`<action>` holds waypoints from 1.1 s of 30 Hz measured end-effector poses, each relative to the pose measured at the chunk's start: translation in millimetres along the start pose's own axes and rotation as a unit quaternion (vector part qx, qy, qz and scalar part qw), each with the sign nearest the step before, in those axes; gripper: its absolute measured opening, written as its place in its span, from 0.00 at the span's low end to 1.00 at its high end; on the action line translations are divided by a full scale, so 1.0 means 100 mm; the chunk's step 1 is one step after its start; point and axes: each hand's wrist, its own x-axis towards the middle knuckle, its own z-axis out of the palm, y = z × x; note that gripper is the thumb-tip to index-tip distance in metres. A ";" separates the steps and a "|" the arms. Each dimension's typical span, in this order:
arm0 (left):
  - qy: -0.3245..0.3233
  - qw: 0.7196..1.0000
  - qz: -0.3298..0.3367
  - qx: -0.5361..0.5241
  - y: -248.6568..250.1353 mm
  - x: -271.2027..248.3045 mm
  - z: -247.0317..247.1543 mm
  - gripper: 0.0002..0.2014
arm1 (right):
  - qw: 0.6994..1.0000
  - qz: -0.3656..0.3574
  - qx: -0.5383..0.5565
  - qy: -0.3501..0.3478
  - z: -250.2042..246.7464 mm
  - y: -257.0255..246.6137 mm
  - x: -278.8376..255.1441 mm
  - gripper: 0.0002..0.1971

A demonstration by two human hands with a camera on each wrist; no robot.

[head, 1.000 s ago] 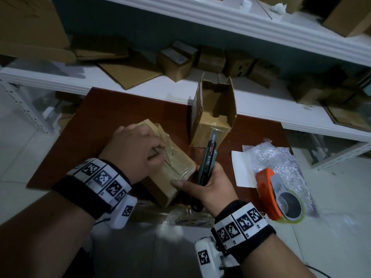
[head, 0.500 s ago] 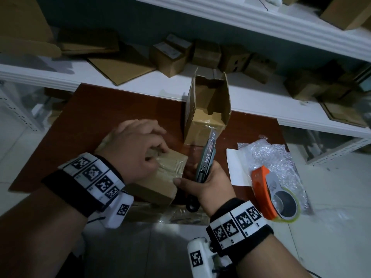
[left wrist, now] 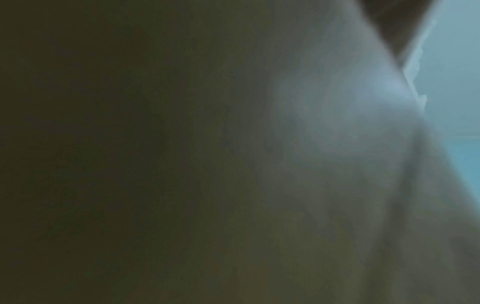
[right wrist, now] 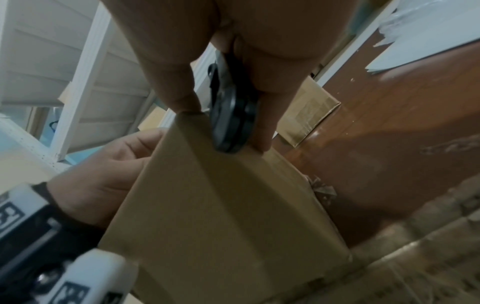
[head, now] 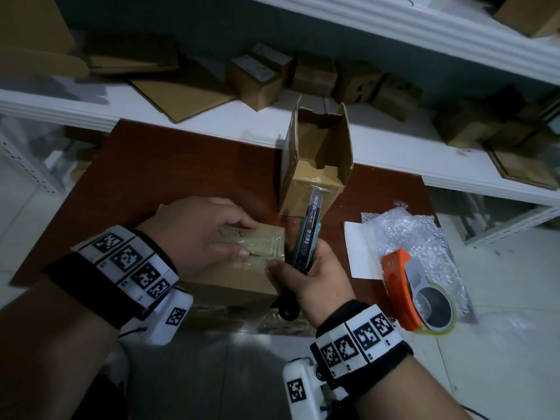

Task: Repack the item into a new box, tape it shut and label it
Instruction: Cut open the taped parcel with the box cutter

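Note:
A taped brown cardboard box (head: 236, 280) lies on the dark red table (head: 181, 177) in front of me. My left hand (head: 235, 239) grips its top, fingers curled over the crinkled tape and thumb on the near face. To its right, my right hand (head: 300, 262) holds a dark utility knife (head: 309, 228) upright, blade end pointing away, with the thumb touching the box's corner. The right wrist view shows the knife's butt (right wrist: 231, 123) against the box (right wrist: 221, 216). An open cardboard box (head: 315, 165) stands behind the knife, flaps up. The left wrist view is dark and blurred.
An orange tape dispenser (head: 415, 292) lies on bubble wrap (head: 421, 234) at the right, beside a white sheet (head: 360, 253). Clear plastic film (head: 272, 322) hangs at the table's near edge. A white shelf (head: 212, 116) behind the table holds several small boxes and flat cardboard.
My left hand has turned the taped box from a diagonal lie to roughly square with me. The right hand keeps the knife beside the box's right corner.

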 end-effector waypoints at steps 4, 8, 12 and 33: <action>0.023 0.997 0.008 0.068 0.03 -0.03 0.05 0.18 | 1.000 -0.007 -0.030 -0.003 -0.02 -0.06 0.01 0.25; 0.037 0.996 0.020 0.074 0.08 -0.05 0.05 0.16 | 0.999 -0.003 -0.044 -0.027 0.00 -0.08 -0.01 0.30; 0.069 0.990 0.038 0.113 0.10 -0.11 0.05 0.23 | 0.997 -0.020 -0.068 0.012 -0.02 -0.11 -0.01 0.29; -0.007 0.983 -0.053 0.178 0.45 -0.32 0.06 0.31 | 0.997 0.048 -0.020 0.052 -0.06 -0.16 -0.06 0.14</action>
